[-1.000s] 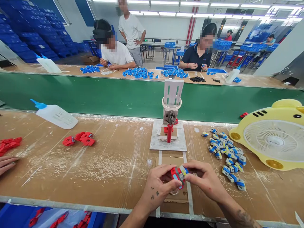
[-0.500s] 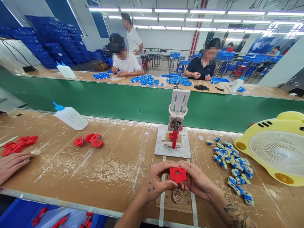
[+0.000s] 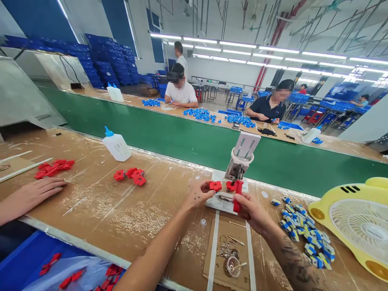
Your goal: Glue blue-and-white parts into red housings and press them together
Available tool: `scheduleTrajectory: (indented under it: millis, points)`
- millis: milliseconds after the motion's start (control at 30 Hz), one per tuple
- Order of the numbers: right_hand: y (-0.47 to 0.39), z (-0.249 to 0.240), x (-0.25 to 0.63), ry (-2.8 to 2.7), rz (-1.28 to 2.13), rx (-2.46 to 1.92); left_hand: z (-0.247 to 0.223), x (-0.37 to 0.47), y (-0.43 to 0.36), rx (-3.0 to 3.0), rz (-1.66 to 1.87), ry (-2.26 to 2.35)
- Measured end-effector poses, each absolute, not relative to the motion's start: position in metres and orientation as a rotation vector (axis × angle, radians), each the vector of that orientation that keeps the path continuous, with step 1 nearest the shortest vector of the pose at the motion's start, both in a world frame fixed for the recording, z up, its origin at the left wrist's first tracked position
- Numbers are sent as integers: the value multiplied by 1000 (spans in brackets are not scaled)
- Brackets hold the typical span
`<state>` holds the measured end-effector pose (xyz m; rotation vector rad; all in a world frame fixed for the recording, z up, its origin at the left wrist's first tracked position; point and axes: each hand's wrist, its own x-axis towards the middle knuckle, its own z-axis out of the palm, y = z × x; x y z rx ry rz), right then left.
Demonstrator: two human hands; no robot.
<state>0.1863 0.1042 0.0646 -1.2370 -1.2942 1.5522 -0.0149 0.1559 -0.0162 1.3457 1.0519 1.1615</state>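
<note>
My left hand (image 3: 198, 195) is closed on a small red plastic part (image 3: 215, 186), at the left side of a toggle clamp fixture (image 3: 246, 146). My right hand (image 3: 252, 209) is wrapped round the fixture's red lever handle (image 3: 238, 199), which points down. Behind that handle, a second red plastic part (image 3: 230, 186) sits in the fixture, partly hidden. Nearer to me, a clear cup (image 3: 232, 266) with a stick in it stands on a cardboard piece (image 3: 222, 236), with loose sticks beside it.
Blue-and-white parts (image 3: 306, 230) and a yellow fan (image 3: 342, 194) are on the right. Red parts (image 3: 133, 174) and a white bottle (image 3: 117, 146) stand left. A co-worker's hand (image 3: 45, 192) rests near another red pile (image 3: 56, 167). A blue bin (image 3: 18, 266) is below the edge.
My hands have moved forward from over the cup to the fixture. My right hand has let go of the red part and taken the lever handle; my left hand keeps a red part.
</note>
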Motion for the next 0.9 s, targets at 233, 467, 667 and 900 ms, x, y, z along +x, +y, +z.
scheduleTrajectory:
  millis: [233,467,667,900]
  points:
    - [126,142,201,-1070,2034,-979,-18,-2,179,1537,1015,1051]
    - [131,148,203,-1059,2089,-981,-9,31,183,1627,963,992]
    - [119,132,204,-1153,2013,-1021,-9,34,179,1667,980,1008]
    - [109,101,203,-1258,1887,-1127,-14,41,183,1681,971,1011]
